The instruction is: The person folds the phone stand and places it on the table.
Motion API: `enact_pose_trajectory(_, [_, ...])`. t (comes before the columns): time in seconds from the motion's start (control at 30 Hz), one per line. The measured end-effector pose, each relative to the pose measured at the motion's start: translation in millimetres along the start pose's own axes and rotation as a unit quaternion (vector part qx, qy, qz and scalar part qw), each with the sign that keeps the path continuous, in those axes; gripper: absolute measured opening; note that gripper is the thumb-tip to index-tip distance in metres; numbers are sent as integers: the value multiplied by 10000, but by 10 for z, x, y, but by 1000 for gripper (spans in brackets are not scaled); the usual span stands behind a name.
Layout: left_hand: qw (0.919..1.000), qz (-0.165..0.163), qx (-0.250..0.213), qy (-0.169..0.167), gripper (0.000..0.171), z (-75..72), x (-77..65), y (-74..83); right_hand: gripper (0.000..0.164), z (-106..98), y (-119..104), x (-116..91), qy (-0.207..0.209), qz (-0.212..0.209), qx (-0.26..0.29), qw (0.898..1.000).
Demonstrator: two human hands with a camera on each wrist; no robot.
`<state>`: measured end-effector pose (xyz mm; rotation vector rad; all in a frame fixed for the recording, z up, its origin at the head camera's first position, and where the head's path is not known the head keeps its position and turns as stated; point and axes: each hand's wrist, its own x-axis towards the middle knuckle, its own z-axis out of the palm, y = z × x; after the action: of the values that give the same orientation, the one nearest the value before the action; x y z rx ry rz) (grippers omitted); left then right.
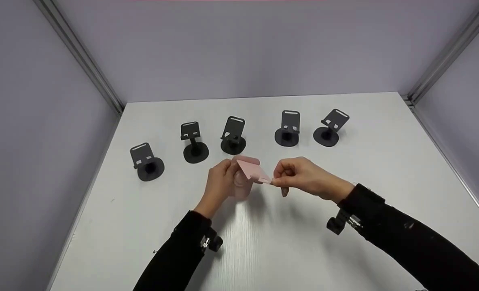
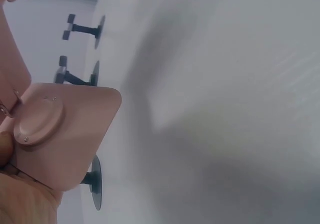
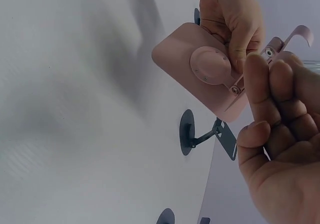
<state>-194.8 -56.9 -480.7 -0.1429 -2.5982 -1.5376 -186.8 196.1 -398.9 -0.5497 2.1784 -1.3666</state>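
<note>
Pink phone stand [image 1: 252,169] held on near side of middle black stand [image 1: 233,135]. Left hand [image 1: 219,180] grips base [image 3: 175,51]; right hand [image 1: 300,177] pinches plate's corner. Probably light, stiff, slightly slippery; hinges [image 3: 235,90] likely pivot. Best hold: base edge, plate rim.

A hand could slide over the white table [image 1: 243,250] in front of the pink stand [image 1: 244,184], between the black sleeves [image 1: 172,254]. The left hand [image 1: 219,182] blocks its left side, the right hand [image 1: 306,178] its right. Behind it are five dark stands [image 1: 234,128], with a gap behind to its right
</note>
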Motion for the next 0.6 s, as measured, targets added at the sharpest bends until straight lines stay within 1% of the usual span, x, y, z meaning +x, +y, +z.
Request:
enact_pose_trajectory(0.17, [9997, -223, -86, 28, 24, 14, 2, 14, 18, 13, 7, 13, -23, -36, 6, 10000])
enact_pose_trajectory(0.33, [9998, -181, -56, 108, 23, 26, 1, 20, 17, 39, 18, 22, -38, -93, -40, 9999])
enact_pose_trajectory(0.47, [9996, -189, -42, 228, 24, 35, 13, 28, 15, 78, -14, 20, -89, -127, -255, 9996])
enact_pose_trajectory(0.6, [9988, -352, -210, 273, 29, 40, 22, 37, 12, 109, -41, 29, -139, -161, -430, 9988])
